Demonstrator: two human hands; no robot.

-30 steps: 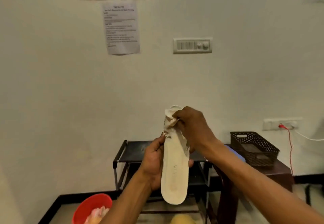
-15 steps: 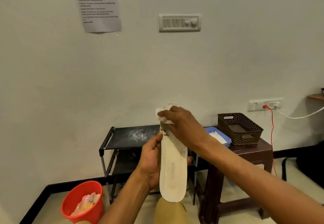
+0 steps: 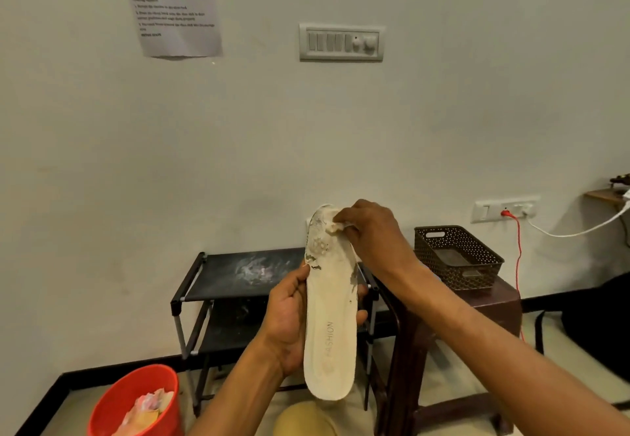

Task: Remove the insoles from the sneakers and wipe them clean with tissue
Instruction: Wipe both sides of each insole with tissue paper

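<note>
Right hand (image 3: 371, 231), pinching crumpled white tissue (image 3: 335, 227), slid right across toe of cream foam insole (image 3: 329, 333); left hand (image 3: 286, 323) grips insole's middle, upright in air. Looks light, floppy: support at arch.

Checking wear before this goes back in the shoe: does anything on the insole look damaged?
Yes. The insole is flaked at its upper end, with dark peeled patches along both edges, just below the tissue the right hand pinches. The left hand grips its middle.

Before you, a dusty black rack (image 3: 221, 275) stands beside a brown stool (image 3: 501, 302) bearing a perforated basket (image 3: 456, 254); a red bin (image 3: 136, 391) sits on the floor (image 3: 450, 381).
</note>
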